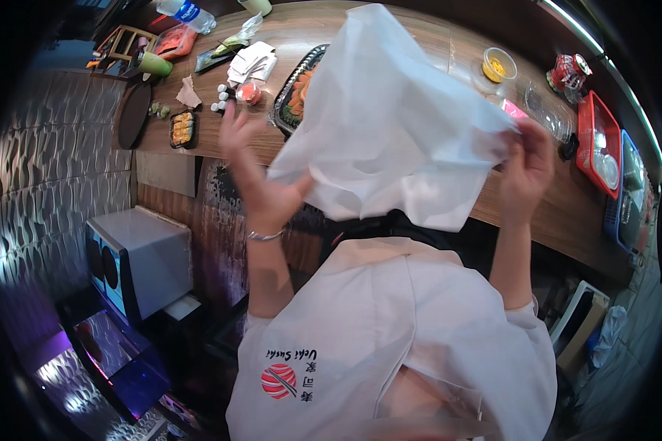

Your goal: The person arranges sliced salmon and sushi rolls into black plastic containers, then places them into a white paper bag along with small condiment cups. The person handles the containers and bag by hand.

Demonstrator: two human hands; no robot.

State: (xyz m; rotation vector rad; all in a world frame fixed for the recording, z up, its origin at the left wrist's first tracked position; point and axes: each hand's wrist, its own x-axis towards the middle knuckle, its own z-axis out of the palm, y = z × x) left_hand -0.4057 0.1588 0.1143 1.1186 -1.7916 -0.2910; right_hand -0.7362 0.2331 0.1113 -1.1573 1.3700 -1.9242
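Observation:
A large white plastic bag (386, 121) hangs in front of my body, over the near edge of the wooden counter. My right hand (527, 157) pinches the bag's right corner between thumb and fingers. My left hand (267, 182) is raised at the bag's left edge with the fingers spread; its thumb lies against the plastic. Behind the bag, partly covered by it, stands a black platter (288, 105) of orange-topped sushi. A small round tub with orange-red contents (249, 93) stands beyond my left fingertips, beside several small white-capped bottles (220, 97).
Leftward on the counter (237, 138) are a small sushi tray (183, 129), a dark round board (135, 116), folded white cloths (252, 62) and a water bottle (187, 14). At right are a tub with yellow contents (497, 65), clear plastic lids (549, 113) and a red basket (598, 143).

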